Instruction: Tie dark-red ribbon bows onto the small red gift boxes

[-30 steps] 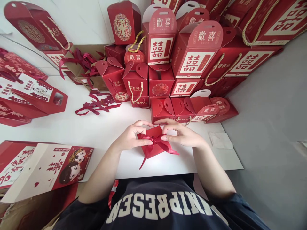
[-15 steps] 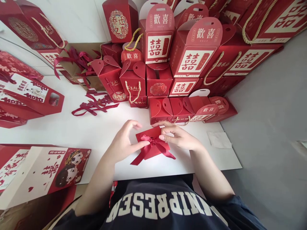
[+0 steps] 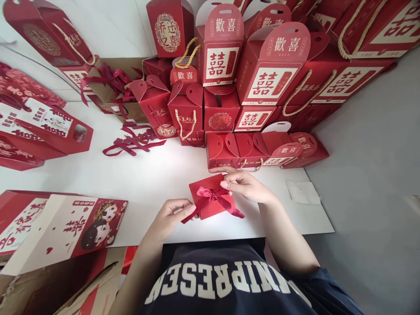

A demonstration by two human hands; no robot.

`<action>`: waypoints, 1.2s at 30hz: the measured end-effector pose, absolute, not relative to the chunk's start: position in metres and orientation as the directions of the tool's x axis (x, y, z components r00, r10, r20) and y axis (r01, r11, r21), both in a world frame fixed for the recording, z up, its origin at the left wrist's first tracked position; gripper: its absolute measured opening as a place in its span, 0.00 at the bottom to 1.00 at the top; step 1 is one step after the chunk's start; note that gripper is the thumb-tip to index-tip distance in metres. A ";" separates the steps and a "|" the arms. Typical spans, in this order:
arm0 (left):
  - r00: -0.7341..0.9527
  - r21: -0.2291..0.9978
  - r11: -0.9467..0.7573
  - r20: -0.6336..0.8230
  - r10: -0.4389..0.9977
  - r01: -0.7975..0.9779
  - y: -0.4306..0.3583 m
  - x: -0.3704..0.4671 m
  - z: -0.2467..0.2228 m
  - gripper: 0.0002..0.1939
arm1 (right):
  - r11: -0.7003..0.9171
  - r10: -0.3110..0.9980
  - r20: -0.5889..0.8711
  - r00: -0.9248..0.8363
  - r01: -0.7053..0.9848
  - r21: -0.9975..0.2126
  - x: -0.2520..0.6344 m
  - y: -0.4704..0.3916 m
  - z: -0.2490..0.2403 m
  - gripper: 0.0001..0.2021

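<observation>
“歡喜”, “囍” on red boxes (image 3: 274, 72)

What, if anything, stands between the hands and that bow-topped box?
Nothing visible does: the left hand pinches one ribbon tail beside the red box, and the right hand is at the box's far right corner.

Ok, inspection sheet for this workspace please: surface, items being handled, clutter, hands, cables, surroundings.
Surface: white tabletop.
Items handled: small red gift box with a red ribbon bow on top, tails spread toward the person.
Clutter: loose dark-red ribbons, cardboard box with ribbons inside, stacked red gift boxes behind, white sheet at right.
Hands: left hand at the bow's left tail, by the box's near-left corner; right hand at its far-right edge; grip firmness unclear.
Cables: thin dark line along the wall, upper left; possibly a cable.
Surroundings: white wall behind, grey surface at right; other people: nothing seen.
</observation>
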State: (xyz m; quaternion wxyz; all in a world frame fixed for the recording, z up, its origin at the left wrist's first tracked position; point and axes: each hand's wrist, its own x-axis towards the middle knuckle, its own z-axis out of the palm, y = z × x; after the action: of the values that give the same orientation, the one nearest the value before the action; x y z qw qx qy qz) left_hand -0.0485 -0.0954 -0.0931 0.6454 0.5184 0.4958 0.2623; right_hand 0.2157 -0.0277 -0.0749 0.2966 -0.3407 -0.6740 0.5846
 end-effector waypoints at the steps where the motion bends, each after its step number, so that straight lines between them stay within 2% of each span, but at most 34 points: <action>1: 0.365 0.933 0.320 -0.360 0.859 0.166 -0.095 -0.050 -0.096 0.19 | 0.074 0.813 -0.002 -0.583 0.107 -0.992 0.215 -0.028 -0.076 0.21; 7: 0.415 0.945 0.208 -0.300 0.859 0.253 -0.095 -0.055 -0.099 0.18 | 0.081 0.853 0.006 -0.522 0.122 -0.989 0.206 -0.026 -0.083 0.21; 10: 0.452 0.915 0.213 -0.359 0.817 0.341 -0.094 -0.058 -0.093 0.19 | 0.112 0.850 0.026 -0.526 0.131 -0.985 0.204 -0.026 -0.080 0.21; 12: 0.477 0.892 0.169 -0.375 0.795 0.420 -0.091 -0.060 -0.087 0.15 | 0.126 0.835 0.043 -0.548 0.116 -0.985 0.206 -0.026 -0.076 0.21; 14: 0.453 0.885 0.055 -0.289 0.844 0.463 -0.086 -0.062 -0.078 0.15 | 0.123 0.816 0.049 -0.576 0.090 -0.988 0.209 -0.027 -0.072 0.20; 17: 0.377 0.892 -0.126 -0.052 0.925 0.435 -0.076 -0.062 -0.062 0.22 | 0.117 0.795 0.047 -0.605 0.078 -0.990 0.214 -0.027 -0.070 0.18; 19: 0.404 0.894 -0.180 -0.001 0.915 0.411 -0.068 -0.058 -0.054 0.23 | 0.126 0.790 0.050 -0.612 0.083 -0.989 0.216 -0.028 -0.071 0.17; 23: 0.528 0.877 -0.157 -0.123 0.840 0.455 -0.053 -0.047 -0.048 0.12 | 0.140 0.791 0.059 -0.609 0.086 -0.986 0.217 -0.029 -0.073 0.17; 27: 0.570 0.867 -0.120 -0.209 0.795 0.484 -0.040 -0.042 -0.050 0.17 | 0.154 0.799 0.069 -0.597 0.092 -0.984 0.216 -0.031 -0.072 0.19; 36: 0.541 0.843 -0.202 -0.120 0.833 0.498 -0.038 -0.040 -0.053 0.20 | 0.227 0.827 0.149 -0.543 0.079 -0.971 0.210 -0.037 -0.077 0.20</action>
State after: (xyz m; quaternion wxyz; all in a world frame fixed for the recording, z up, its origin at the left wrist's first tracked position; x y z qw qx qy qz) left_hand -0.0402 -0.0377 -0.0532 0.4512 0.7529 0.4420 0.1853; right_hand 0.2098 -0.0375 -0.0772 0.3522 -0.3234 -0.6996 0.5309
